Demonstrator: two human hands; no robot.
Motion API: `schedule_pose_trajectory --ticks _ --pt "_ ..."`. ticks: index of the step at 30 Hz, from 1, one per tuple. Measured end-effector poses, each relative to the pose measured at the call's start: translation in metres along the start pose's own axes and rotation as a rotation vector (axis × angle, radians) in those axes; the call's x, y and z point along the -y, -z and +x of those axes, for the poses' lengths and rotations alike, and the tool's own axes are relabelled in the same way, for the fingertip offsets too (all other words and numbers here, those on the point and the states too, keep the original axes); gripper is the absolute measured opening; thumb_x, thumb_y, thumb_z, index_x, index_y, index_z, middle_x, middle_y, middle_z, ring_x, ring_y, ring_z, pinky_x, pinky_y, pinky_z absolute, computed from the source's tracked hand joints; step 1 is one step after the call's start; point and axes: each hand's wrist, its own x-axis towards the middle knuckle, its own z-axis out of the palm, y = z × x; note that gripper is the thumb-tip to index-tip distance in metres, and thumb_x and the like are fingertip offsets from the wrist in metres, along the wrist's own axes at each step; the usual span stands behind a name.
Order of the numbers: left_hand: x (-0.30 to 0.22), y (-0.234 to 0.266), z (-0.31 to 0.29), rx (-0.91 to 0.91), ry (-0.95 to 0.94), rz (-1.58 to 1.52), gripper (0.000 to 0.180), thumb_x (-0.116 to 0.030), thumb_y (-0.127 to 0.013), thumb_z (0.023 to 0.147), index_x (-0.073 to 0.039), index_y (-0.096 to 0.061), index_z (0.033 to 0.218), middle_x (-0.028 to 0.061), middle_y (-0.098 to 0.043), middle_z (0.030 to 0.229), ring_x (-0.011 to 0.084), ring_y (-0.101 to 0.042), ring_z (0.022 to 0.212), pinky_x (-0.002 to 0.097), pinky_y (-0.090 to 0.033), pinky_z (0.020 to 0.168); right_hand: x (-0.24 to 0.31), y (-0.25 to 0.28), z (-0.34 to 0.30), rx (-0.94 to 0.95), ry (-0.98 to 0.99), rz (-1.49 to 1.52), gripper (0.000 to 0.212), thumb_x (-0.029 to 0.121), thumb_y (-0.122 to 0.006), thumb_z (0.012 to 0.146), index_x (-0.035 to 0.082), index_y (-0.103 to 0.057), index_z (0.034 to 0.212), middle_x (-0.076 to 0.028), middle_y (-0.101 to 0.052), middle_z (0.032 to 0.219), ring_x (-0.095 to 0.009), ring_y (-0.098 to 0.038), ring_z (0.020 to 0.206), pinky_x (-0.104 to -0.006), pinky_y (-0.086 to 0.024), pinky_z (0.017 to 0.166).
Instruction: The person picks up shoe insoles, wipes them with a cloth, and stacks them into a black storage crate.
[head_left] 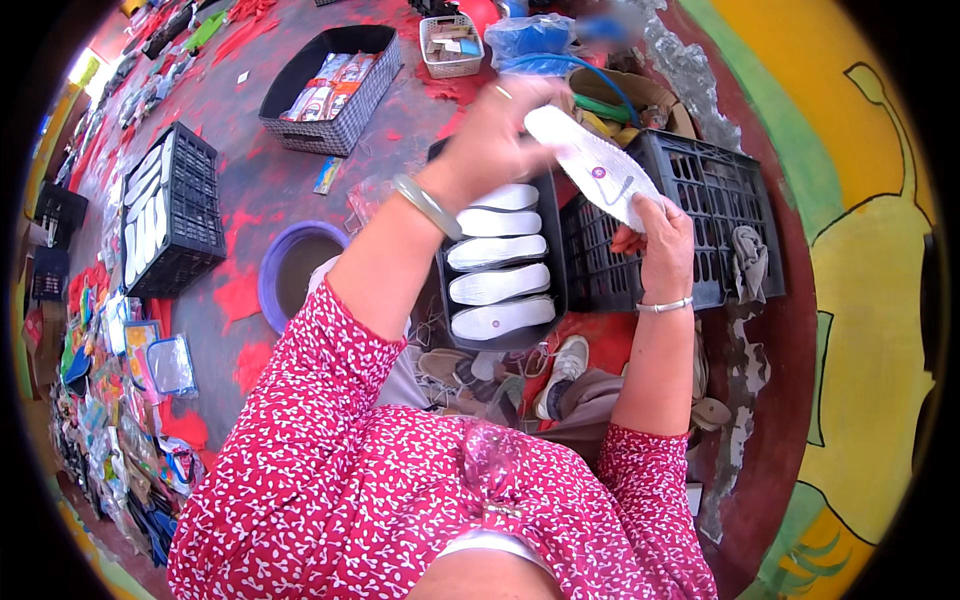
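Observation:
A white insole (597, 172) with a small round purple mark and a grey curved mark is raised in front of me. My right hand (660, 240) pinches its lower end. Beside the insole's upper end is my left hand (500, 140), smeared by motion; its thumb and fingers look apart, and no grip on the insole shows. Below my hands, a dark crate (558, 290) holds a row of several white insoles (500, 285), lying crosswise. My left forearm hides its far part.
A black lattice crate (690, 175) with a grey cloth (748, 262) stands right, beside the wall. Left are a purple-rimmed tub (270, 275) and another insole crate (190, 235). Farther off stand a checked bin (335, 133) with packets and a white basket (450, 68). Red scraps litter the floor.

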Motion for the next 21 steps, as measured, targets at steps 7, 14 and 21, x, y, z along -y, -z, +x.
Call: schedule_pose_trajectory --ticks 7,14,21 --pt "0.016 -0.057 -0.030 0.183 -0.179 0.492 0.043 -0.007 -0.061 0.075 -0.002 -0.053 0.117 0.0201 -0.055 0.116 0.0339 -0.053 0.108 0.0384 -0.043 0.091 -0.003 -0.021 0.002 0.042 -0.041 0.075 0.033 0.030 -0.053 0.090 -0.001 -0.060 0.082 -0.007 -0.060 0.059 -0.013 -0.056 0.046 -0.0207 -0.041 0.043" --pt "0.031 -0.034 -0.012 -0.182 0.527 -0.626 0.021 -0.014 -0.047 0.091 0.000 -0.055 0.104 0.0129 -0.065 0.091 0.0233 -0.064 0.083 0.0356 -0.050 0.071 0.000 -0.013 0.006 -0.059 0.329 -0.091 0.044 0.033 -0.061 0.085 -0.002 -0.055 0.111 -0.014 -0.062 0.097 -0.020 -0.062 0.085 -0.0247 -0.047 0.063" --pt "0.016 -0.027 -0.015 -0.123 0.796 -1.127 0.026 -0.012 -0.049 0.092 0.003 -0.051 0.113 0.0155 -0.060 0.107 0.0253 -0.060 0.099 0.0420 -0.049 0.088 -0.014 -0.042 0.001 -0.050 0.523 -0.967 0.080 0.018 -0.076 0.067 -0.001 -0.034 0.132 -0.021 -0.044 0.129 -0.034 -0.042 0.120 -0.0377 -0.035 0.100"
